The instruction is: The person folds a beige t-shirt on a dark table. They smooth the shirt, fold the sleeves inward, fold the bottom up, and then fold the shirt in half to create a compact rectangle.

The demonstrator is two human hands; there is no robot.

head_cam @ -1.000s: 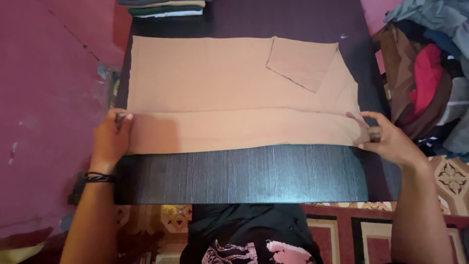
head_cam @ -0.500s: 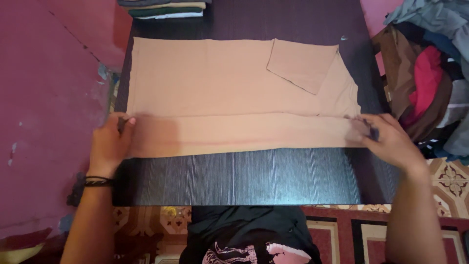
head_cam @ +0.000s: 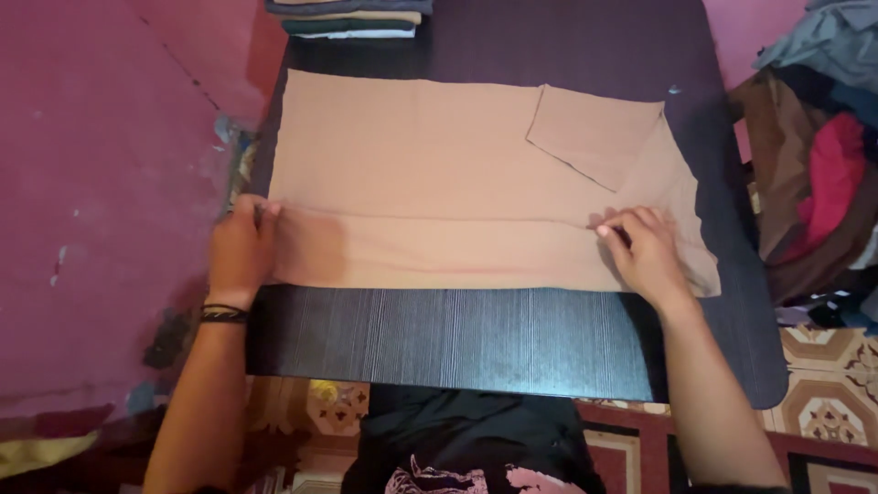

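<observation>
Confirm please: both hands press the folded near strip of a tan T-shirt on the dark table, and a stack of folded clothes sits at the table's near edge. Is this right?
One detail is wrong. The stack of folded clothes sits at the far edge of the dark table, not the near one, as the head view shows. The rest holds: the left hand and right hand press the folded near strip of the tan T-shirt.

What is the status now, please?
Left hand flat on tan shirt, left edge. Right hand pressing the folded strip. Nothing in the way on table.
</observation>
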